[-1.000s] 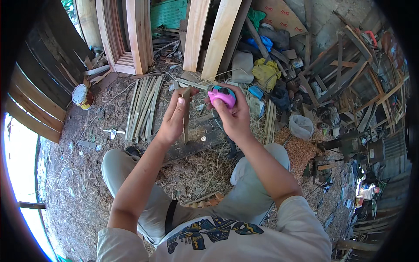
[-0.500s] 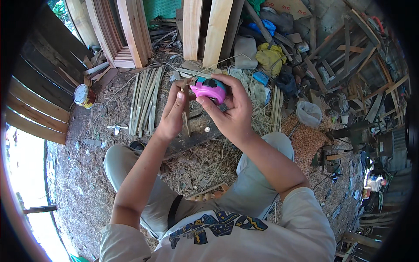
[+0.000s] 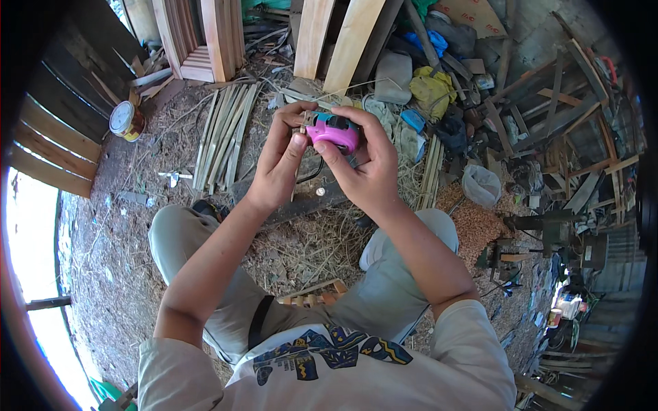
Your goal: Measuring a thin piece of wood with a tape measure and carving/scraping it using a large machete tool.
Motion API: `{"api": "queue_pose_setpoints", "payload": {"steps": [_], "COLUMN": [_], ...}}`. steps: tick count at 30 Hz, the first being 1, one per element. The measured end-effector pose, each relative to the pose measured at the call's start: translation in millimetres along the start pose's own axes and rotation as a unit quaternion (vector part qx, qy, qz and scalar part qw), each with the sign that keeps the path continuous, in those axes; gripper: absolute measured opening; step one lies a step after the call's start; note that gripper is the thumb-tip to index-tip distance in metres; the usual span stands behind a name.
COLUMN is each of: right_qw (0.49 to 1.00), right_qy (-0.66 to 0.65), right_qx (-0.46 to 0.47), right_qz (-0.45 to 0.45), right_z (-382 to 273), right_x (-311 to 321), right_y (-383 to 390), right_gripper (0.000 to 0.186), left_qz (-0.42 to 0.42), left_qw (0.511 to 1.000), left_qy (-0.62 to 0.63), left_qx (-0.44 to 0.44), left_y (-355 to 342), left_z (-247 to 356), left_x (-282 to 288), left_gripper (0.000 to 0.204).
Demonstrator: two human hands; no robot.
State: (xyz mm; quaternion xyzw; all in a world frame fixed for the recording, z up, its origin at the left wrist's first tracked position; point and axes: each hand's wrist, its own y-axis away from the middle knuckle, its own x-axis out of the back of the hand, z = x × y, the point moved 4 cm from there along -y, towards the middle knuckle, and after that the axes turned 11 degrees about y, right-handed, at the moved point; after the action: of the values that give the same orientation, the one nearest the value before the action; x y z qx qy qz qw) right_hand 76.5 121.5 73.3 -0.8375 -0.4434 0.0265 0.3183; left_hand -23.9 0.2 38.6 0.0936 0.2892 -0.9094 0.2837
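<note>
A pink and teal tape measure (image 3: 334,137) is gripped in my right hand (image 3: 367,161), with the thumb along its lower side and the fingers over the top. My left hand (image 3: 277,161) is closed beside the mouth of the tape measure. Between its thumb and fingers shows the small tan end of a thin wooden strip (image 3: 302,129), close to the tape's mouth; most of the strip is hidden. Both hands are raised in front of me, above a dark board (image 3: 281,211) on the ground.
A bundle of thin wooden strips (image 3: 225,137) lies to the left, near a paint can (image 3: 127,120). Planks (image 3: 317,38) lean at the back. A grey jerrycan (image 3: 393,77), a yellow bag (image 3: 432,94), a white plastic bag (image 3: 482,185) and wood shavings (image 3: 473,236) are on the right.
The wooden strip in my left hand hung down in plain view before; now only its end shows. My left fingers have come closer to the tape measure. The view has shifted slightly.
</note>
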Motion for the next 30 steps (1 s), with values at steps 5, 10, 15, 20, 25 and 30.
{"api": "queue_pose_setpoints", "payload": {"steps": [5,10,15,20,25,30], "right_qw": [0.988,0.979,0.962,0.962,0.961,0.960], "right_qy": [0.095,0.099,0.138,0.137,0.141,0.129], "right_qx": [0.117,0.161,0.217,0.204,0.185,0.157], "right_qz": [-0.030,-0.075,-0.090,-0.119,-0.152,-0.191], "right_z": [-5,-6,-8,-7,0,2], "right_x": [2,3,4,3,3,-3], "right_y": [-9,-16,-18,-18,-18,-12], "right_gripper": [0.035,0.032,0.034,0.039,0.048,0.057], "left_qz": [0.014,0.032,0.037,0.037,0.053,0.026], "left_qw": [0.999,0.999,0.999,0.999,0.998,0.999], "left_qy": [-0.021,-0.018,-0.009,-0.016,-0.016,-0.026], "left_qx": [-0.024,-0.025,0.001,-0.028,-0.020,-0.030], "left_y": [6,11,14,16,12,12], "left_z": [-3,4,5,5,8,5], "left_x": [2,-2,0,2,7,8], "left_gripper": [0.029,0.029,0.029,0.031,0.032,0.035]}}
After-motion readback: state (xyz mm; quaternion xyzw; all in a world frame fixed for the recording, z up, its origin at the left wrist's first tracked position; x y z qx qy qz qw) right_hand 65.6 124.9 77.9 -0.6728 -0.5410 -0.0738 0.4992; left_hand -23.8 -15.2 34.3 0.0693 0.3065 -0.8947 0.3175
